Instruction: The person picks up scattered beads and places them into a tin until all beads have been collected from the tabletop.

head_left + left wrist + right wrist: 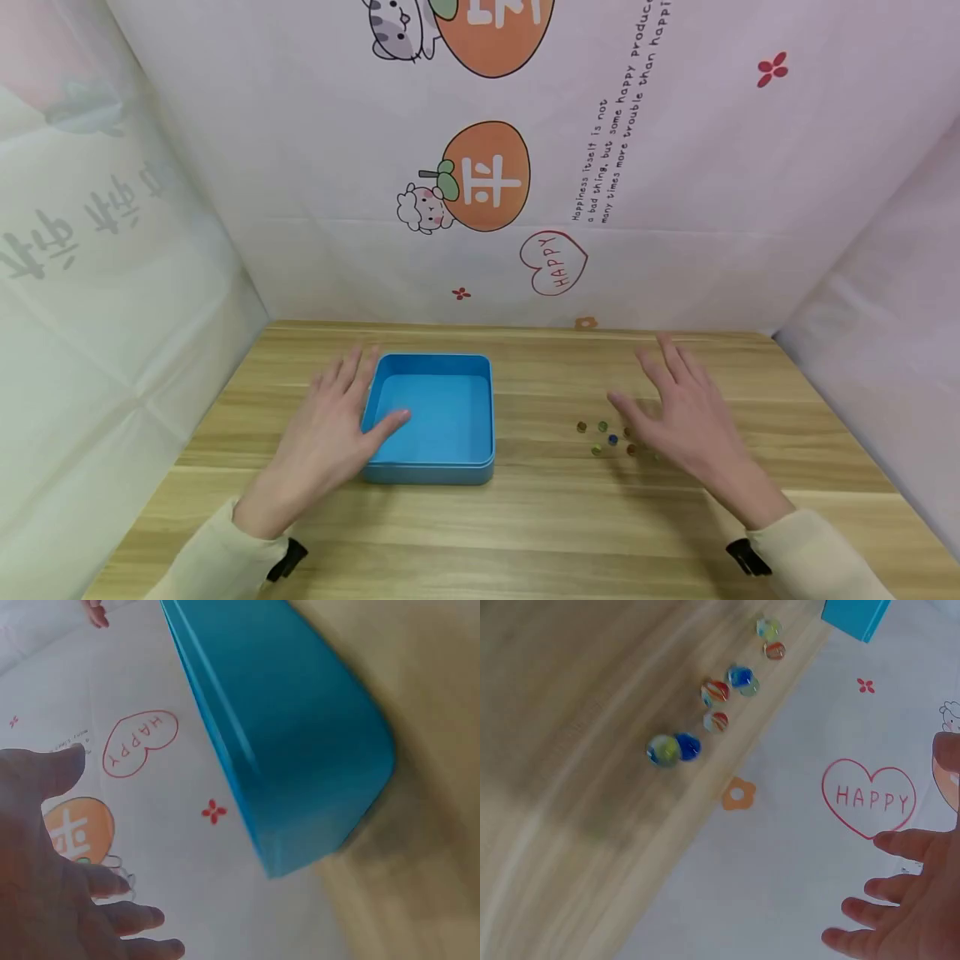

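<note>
A blue square box (429,473), open at the top with nothing inside, stands left of centre on the wooden table. My left hand (324,433) hovers over its left side, fingers spread, thumb over the box's inside in the head view. In the left wrist view the box wall (300,735) rises beside that hand (52,885). Several glass marbles (612,440), blue, green and orange-red, lie scattered right of the box. Above their right end is my right hand (690,421), fingers spread and holding nothing; it hides part of the group. Marbles (715,692) show swirled colours in the right wrist view.
The wood-grain table (525,533) meets a white printed cloth (337,267) along its back edge. More white cloth (97,333) hangs on the left and right sides. A dark wrist strap (287,560) shows at the left sleeve.
</note>
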### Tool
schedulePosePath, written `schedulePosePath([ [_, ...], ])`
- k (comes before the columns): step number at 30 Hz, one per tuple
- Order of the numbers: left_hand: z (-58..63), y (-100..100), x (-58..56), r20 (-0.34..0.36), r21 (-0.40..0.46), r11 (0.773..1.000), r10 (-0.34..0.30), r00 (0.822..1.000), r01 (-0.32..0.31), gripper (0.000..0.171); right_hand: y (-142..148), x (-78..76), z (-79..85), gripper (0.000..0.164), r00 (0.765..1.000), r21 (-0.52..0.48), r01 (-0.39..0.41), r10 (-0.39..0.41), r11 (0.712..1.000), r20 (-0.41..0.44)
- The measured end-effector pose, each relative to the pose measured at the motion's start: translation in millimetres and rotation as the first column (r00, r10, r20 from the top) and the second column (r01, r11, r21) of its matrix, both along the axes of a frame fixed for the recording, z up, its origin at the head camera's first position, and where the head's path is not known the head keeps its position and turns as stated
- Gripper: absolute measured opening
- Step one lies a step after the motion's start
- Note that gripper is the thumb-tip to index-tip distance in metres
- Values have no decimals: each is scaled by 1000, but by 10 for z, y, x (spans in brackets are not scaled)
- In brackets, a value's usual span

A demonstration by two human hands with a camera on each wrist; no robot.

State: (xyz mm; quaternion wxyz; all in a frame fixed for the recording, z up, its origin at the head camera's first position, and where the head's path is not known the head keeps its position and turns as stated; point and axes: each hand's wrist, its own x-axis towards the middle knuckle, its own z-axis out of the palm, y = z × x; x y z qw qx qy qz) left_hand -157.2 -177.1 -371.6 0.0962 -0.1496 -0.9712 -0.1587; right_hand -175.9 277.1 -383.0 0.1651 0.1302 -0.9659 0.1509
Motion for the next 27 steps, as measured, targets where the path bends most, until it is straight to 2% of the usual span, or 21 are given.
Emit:
schedulePosePath([
  [8,-225,-26,94,112,148,988,23,994,-39,103,38,93,-124,65,994,-108,-34,22,994,-106],
  [13,-337,-44,160,135,214,975,33,990,-61,105,76,144,-196,58,995,-163,-52,38,985,-92],
  [22,-478,-85,235,205,276,955,50,977,-107,108,184,225,-291,53,998,-325,-37,52,945,38],
  [27,-532,-126,248,229,331,936,45,972,-121,108,276,254,-317,49,984,-454,11,70,891,161],
])
